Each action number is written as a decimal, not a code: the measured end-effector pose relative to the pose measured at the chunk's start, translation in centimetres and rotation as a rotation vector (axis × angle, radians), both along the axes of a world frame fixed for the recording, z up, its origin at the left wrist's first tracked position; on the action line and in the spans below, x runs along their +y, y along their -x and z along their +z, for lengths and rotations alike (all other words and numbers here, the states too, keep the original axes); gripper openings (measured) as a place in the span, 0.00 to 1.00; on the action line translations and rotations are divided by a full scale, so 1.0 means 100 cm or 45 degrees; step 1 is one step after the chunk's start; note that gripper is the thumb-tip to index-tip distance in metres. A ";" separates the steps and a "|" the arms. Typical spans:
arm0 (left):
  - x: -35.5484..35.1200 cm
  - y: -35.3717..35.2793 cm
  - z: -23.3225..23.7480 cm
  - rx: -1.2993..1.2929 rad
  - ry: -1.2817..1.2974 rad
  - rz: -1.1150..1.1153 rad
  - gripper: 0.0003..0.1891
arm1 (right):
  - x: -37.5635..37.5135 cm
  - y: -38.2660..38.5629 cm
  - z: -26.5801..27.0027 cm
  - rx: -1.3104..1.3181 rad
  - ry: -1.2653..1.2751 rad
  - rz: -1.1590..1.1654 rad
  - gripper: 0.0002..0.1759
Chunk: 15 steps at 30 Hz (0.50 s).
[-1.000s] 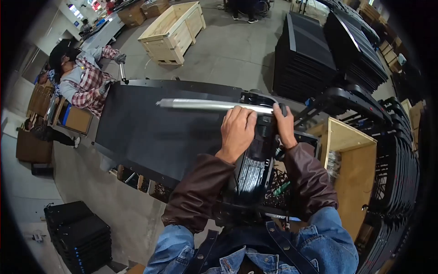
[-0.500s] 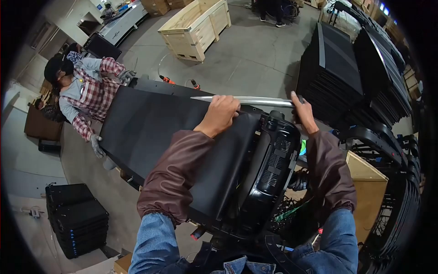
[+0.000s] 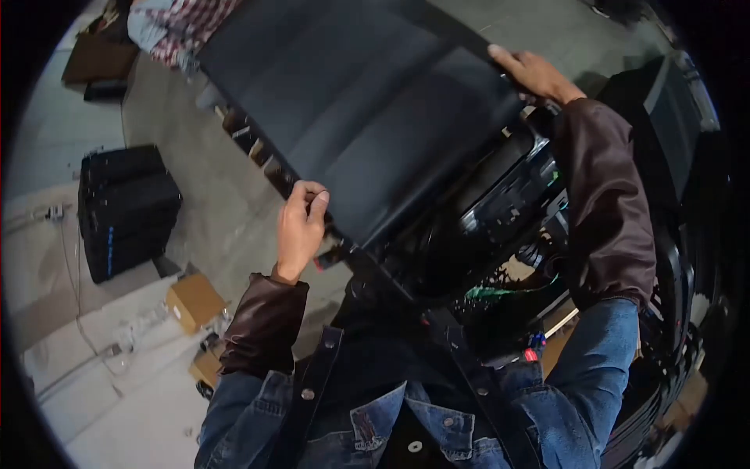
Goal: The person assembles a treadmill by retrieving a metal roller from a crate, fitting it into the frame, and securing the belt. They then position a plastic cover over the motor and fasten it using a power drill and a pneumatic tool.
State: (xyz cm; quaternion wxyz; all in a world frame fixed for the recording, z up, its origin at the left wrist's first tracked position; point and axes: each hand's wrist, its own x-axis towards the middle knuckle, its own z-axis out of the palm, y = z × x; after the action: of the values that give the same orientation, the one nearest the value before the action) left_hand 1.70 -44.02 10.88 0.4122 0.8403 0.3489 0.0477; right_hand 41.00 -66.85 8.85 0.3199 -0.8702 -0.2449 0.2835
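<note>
A black treadmill belt (image 3: 344, 102) lies over a deck in front of me, slanting from upper left to lower right. My left hand (image 3: 301, 230) is at the belt's near side edge, with thumb and fingers curled in a pinch. On the far side edge, my right hand (image 3: 539, 76) has its thumb laid along the belt and the other fingers curled out of sight around the edge. Beyond the belt's end sits the black motor housing (image 3: 500, 203), blurred by motion. No silver rail shows in either hand.
A co-worker in a checked sleeve (image 3: 191, 27) stands at the far end of the deck. A stack of black panels (image 3: 129, 211) is on the floor at left, with a cardboard box (image 3: 195, 303) nearer me. More black panels (image 3: 672, 117) stand at right.
The silver rail has left my hands and is out of view. My left hand moved to the near belt edge, my right to the far edge. My view turned downward.
</note>
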 end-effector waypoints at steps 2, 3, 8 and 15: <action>-0.006 0.054 -0.032 0.014 0.355 -0.085 0.08 | 0.001 0.005 0.002 0.096 -0.128 -0.029 0.41; -0.019 0.059 -0.021 0.021 0.540 -0.074 0.09 | -0.003 0.005 -0.005 0.255 -0.158 -0.059 0.39; -0.029 0.091 -0.049 -0.062 0.554 0.037 0.08 | -0.027 0.006 -0.025 0.215 -0.098 -0.291 0.44; -0.003 0.080 -0.052 0.066 1.024 0.265 0.11 | -0.040 0.022 -0.024 0.490 -0.270 -0.427 0.32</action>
State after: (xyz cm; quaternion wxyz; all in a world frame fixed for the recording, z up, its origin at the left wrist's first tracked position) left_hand -6.34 -44.35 5.71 0.6916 0.5735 0.4331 -0.0724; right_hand 38.82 -70.82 6.43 0.4921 -0.7904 -0.0605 0.3597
